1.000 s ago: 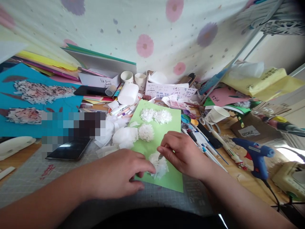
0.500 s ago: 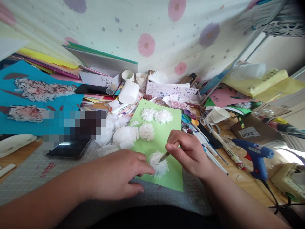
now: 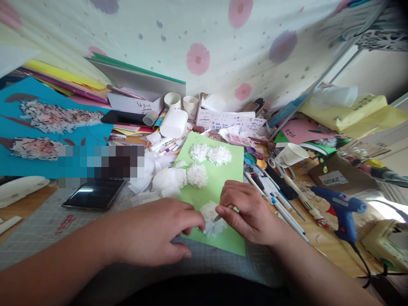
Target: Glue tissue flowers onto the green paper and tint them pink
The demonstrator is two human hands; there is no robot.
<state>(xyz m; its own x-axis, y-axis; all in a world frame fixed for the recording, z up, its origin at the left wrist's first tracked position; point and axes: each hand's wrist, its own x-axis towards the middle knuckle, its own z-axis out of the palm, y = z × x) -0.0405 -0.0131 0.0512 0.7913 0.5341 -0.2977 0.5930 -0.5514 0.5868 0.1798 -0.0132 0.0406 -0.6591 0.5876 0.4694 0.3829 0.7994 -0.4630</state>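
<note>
A green paper sheet [image 3: 228, 182] lies on the grey cutting mat [image 3: 105, 221], bearing several ruffled white paper flowers. The nearest white flower [image 3: 214, 225] sits low on the sheet, between both hands. My right hand [image 3: 247, 210] is closed around a thin stick, mostly hidden by the fingers, its tip at this flower. At the flower's left edge is my left hand [image 3: 165, 229], fingers apart and holding nothing. White tissue pieces [image 3: 167, 180] are heaped left of the sheet.
A blue glue gun [image 3: 346, 208] stands at the right. Brushes and pens [image 3: 280, 204] lie beside the sheet. A phone [image 3: 94, 194] rests on the mat, near blue artwork [image 3: 73, 100]. Paper cups [image 3: 172, 100] stand at the back.
My right hand has moved slightly down and left, covering more of the stick and flower. My left hand's index finger has lifted slightly.
</note>
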